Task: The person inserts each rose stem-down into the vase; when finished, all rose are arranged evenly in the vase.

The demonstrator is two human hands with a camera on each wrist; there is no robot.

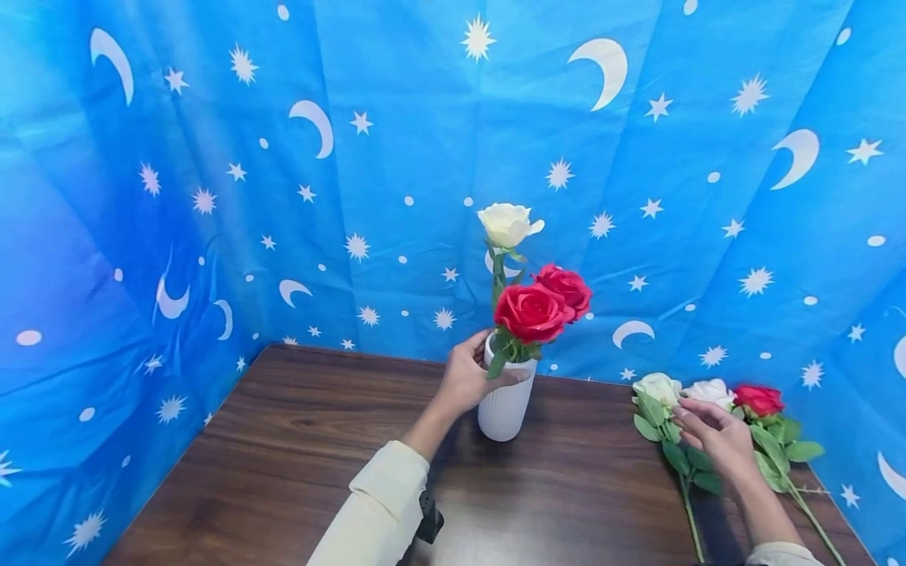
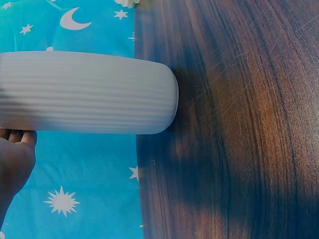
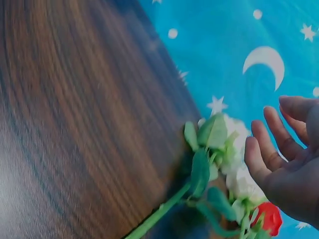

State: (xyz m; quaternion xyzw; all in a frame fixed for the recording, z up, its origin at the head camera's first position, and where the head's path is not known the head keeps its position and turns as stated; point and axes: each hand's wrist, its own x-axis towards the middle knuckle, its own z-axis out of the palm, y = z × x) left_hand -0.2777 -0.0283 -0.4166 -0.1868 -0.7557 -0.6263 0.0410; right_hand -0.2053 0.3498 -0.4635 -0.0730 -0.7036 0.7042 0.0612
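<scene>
In the head view my left hand (image 1: pixel 473 376) grips the upper part of a white ribbed vase (image 1: pixel 504 409), thumb across the front. Out of the vase rise one white rose (image 1: pixel 508 226) and two red roses (image 1: pixel 532 313); their lower stems are hidden inside. The vase's ribbed side (image 2: pixel 99 94) fills much of the left wrist view. My right hand (image 1: pixel 718 440) hovers with loosely bent fingers over two white roses (image 1: pixel 658 390) and a red rose (image 1: pixel 759 399) lying at the table's right. In the right wrist view its fingers hold nothing, beside the blurred blooms.
The dark wooden table (image 1: pixel 318 440) ends at the back against a blue cloth (image 1: pixel 425 157) printed with moons and stars. More cloth hangs at both sides. Long green stems (image 1: pixel 690 515) from the lying roses reach toward the front right.
</scene>
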